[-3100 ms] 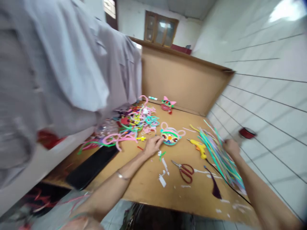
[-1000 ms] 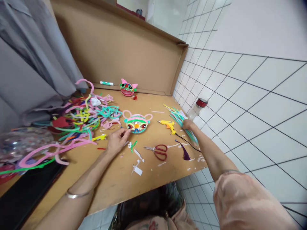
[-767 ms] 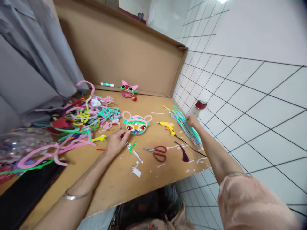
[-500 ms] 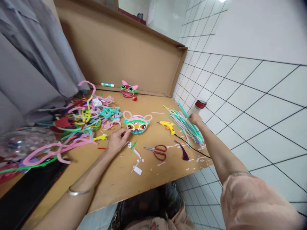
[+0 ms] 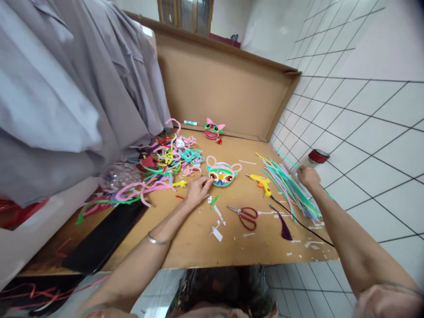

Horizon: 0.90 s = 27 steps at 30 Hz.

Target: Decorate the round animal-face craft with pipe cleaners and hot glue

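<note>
An animal-face craft (image 5: 222, 175) with pink loop ears, red-ringed eyes and an orange nose lies mid-table. My left hand (image 5: 198, 191) reaches its left edge, thumb and fingers closed together there by one eye. On the right, my right hand (image 5: 308, 176) is closed around a teal pipe cleaner (image 5: 287, 159), which sticks out on both sides of the fist, lifted off the bundle of pipe cleaners (image 5: 291, 190). Between the hands lie a yellow glue gun (image 5: 261, 182) and red-handled scissors (image 5: 247, 218). A purple tassel (image 5: 285, 229) is beside the glue gun's cord.
A tangled heap of coloured pipe cleaners (image 5: 168, 165) covers the left side, near a black flat object (image 5: 106, 236). A finished-looking pink-eared face (image 5: 213, 129) and a marker (image 5: 190, 123) are at the back cardboard wall (image 5: 225, 84). A red-lidded jar (image 5: 318, 156) stands by the tiles.
The view has swung left, so everything appears further right. My right hand has drawn a teal pipe cleaner up from the bundle. My left hand stays by the animal face.
</note>
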Available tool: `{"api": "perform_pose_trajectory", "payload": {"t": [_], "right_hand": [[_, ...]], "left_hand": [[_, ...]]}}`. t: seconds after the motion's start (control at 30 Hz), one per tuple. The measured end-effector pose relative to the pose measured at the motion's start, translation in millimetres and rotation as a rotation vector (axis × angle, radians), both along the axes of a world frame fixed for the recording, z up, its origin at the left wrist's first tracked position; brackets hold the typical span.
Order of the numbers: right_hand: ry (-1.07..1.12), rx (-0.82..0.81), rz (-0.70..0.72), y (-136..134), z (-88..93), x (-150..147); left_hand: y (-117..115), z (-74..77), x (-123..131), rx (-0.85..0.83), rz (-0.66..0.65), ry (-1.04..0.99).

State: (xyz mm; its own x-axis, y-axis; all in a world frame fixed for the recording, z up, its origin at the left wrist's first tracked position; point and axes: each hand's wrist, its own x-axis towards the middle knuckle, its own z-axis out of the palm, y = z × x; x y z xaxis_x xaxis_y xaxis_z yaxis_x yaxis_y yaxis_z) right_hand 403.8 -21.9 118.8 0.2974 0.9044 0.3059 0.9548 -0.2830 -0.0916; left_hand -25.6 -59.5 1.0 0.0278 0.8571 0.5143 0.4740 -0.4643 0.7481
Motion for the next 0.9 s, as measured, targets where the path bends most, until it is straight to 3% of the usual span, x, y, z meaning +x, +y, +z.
{"api": "perform_pose_trajectory", "payload": {"t": [0.1, 0.17, 0.3, 0.43, 0.53, 0.7, 0.9], "right_hand": [[0.006, 0.054, -0.154, 1, 8.5, -8], [0.013, 0.102, -0.139, 4, 16.6, -17], [0.047, 0.165, 0.087, 9, 32.9, -47], [0.053, 0.074, 0.445, 3, 46.2, -91], [-0.022, 0.032, 0.624, -10, 53.2, -127], [-0.161, -0.025, 0.690, -35, 61.4, -170], [-0.201, -0.055, 0.726, -55, 65.5, -182]], "left_hand": [[2, -3.5, -1, 0.028, 0.012, -0.021], [5, -6.5, -1, 0.052, 0.048, -0.056], [9, -9.2, -3, 0.118, 0.118, -0.104], [8, -5.3, -3, 0.206, 0.130, -0.089], [6, -0.9, -3, 0.278, 0.141, -0.097], [5, 13.4, -8, 0.436, 0.211, -0.067], [5, 40.9, -19, 0.581, 0.334, 0.010]]}}
